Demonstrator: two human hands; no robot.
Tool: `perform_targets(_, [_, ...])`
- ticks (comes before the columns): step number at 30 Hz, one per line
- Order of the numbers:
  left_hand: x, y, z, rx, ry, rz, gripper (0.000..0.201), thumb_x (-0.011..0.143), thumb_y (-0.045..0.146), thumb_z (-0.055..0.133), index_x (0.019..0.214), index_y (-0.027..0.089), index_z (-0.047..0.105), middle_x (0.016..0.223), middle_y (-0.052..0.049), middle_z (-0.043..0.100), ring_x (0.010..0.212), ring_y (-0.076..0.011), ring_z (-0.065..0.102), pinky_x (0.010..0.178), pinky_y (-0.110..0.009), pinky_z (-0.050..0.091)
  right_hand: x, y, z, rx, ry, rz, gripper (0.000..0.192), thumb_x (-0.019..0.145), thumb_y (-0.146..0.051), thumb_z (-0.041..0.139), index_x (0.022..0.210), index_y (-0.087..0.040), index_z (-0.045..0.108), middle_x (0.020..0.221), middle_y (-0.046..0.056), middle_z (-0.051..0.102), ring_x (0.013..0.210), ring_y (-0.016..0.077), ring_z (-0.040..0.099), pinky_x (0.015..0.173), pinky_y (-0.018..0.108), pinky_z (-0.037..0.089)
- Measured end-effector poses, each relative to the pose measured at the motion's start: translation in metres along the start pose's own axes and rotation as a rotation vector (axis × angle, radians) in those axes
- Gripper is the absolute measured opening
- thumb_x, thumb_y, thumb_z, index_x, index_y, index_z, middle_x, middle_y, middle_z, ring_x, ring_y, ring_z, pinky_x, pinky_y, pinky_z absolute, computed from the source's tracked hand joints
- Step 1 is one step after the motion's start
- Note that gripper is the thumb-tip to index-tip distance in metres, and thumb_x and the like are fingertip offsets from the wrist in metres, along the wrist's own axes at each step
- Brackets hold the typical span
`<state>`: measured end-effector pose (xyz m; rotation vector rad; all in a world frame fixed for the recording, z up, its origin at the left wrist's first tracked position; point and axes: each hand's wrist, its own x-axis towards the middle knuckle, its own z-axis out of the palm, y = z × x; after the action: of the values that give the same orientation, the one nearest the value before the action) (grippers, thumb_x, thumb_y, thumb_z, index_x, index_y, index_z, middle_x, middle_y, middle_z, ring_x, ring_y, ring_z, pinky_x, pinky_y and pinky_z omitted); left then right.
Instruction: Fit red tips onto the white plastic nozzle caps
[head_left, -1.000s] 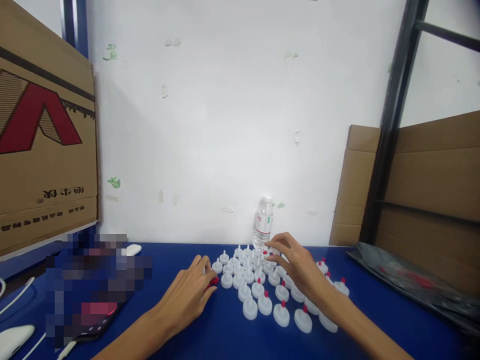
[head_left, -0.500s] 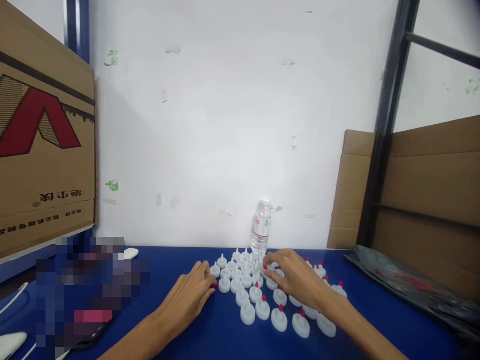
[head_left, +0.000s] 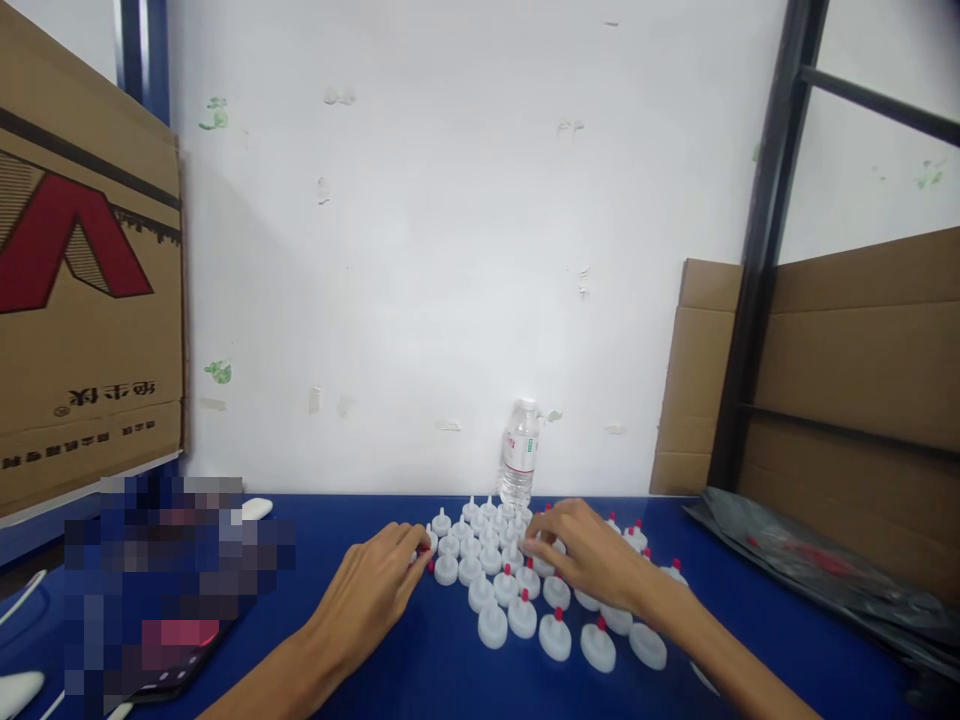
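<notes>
My left hand is on the left of a cluster of white nozzle caps, its fingers closed on small red tip caps. Across the cluster, my right hand is curled with thumb and forefinger bent toward each other among the white nozzles. What those fingertips hold, if anything, is hidden. Just below them stands a nozzle cap with a red tip. More red-tipped nozzle caps stand in front and to the right, some partly covered by my right hand and forearm.
A clear water bottle stands behind the cluster against the wall. A grey plastic bag lies at the right of the blue table. On the left are a blurred-out phone, a white cable and a large cardboard box.
A red-tipped nozzle cap now shows below my right fingertips, where a red tip was between them before. My left fingers have bent in a little. The view has shifted slightly.
</notes>
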<state>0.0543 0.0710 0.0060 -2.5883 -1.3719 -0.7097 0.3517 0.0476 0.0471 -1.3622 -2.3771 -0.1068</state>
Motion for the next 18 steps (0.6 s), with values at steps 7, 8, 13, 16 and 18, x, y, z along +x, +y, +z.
perform_targets(7, [-0.001,0.002,-0.002,-0.062,0.163,0.137,0.02,0.102,0.022,0.049,0.114,0.025,0.064,0.108,-0.002,0.071,0.097,-0.0201,0.071,0.073,-0.027,0.054,0.0,0.019,0.004,-0.027,0.003,0.136,0.017,0.088,-0.024,0.062,0.078,-0.022,0.075,0.077,0.004,0.075,0.072,0.0226,0.068,0.066,0.031,0.042])
perform_targets(8, [-0.001,0.002,-0.001,-0.07,0.18,0.153,0.019,0.102,0.023,0.048,0.112,0.024,0.065,0.106,-0.002,0.071,0.093,-0.0195,0.072,0.069,-0.025,0.054,0.0,0.022,0.007,-0.014,-0.006,0.132,0.016,0.086,-0.022,0.062,0.076,-0.022,0.074,0.077,0.003,0.075,0.072,0.0222,0.068,0.065,0.031,0.042])
perform_targets(13, [-0.004,0.005,-0.001,-0.105,0.269,0.222,0.029,0.106,0.029,0.038,0.104,0.024,0.066,0.093,-0.001,0.073,0.073,-0.0149,0.072,0.058,-0.021,0.05,-0.001,0.024,0.013,0.028,0.057,0.133,0.012,0.094,-0.023,0.051,0.089,-0.022,0.062,0.094,0.005,0.071,0.081,0.0211,0.066,0.07,0.032,0.045])
perform_targets(16, [-0.004,0.008,-0.002,-0.12,0.308,0.25,0.03,0.107,0.029,0.036,0.103,0.024,0.066,0.091,0.0,0.075,0.073,-0.0143,0.074,0.057,-0.019,0.049,0.001,0.019,0.014,0.079,0.146,0.137,0.013,0.102,-0.027,0.035,0.098,-0.023,0.047,0.092,0.005,0.067,0.073,0.0204,0.064,0.068,0.033,0.046])
perform_targets(18, [-0.005,0.011,-0.001,-0.136,0.333,0.262,0.029,0.107,0.03,0.037,0.103,0.025,0.065,0.092,0.001,0.076,0.076,-0.0146,0.075,0.06,-0.02,0.049,0.003,0.012,0.016,0.139,0.203,0.127,0.01,0.103,-0.029,0.033,0.099,-0.024,0.04,0.09,0.005,0.066,0.072,0.021,0.064,0.067,0.034,0.047])
